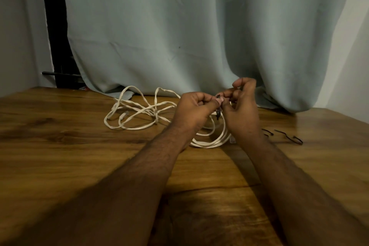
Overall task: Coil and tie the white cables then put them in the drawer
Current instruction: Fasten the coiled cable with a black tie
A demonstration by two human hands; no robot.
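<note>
A loose white cable (137, 113) sprawls in open loops on the wooden table (60, 156), left of my hands. A second white cable (211, 140) lies coiled under and between my wrists, partly hidden by them. My left hand (192, 112) and my right hand (242, 110) meet above this coil, and both pinch a thin black tie (218, 113) that hangs down between the fingertips. Whether the tie wraps the coil is hidden by my fingers.
Two more black ties (287, 136) lie on the table right of my right wrist. A pale green curtain (179, 36) hangs behind the table and rests on its back edge. A dark frame (56, 36) stands at the far left. No drawer is in view.
</note>
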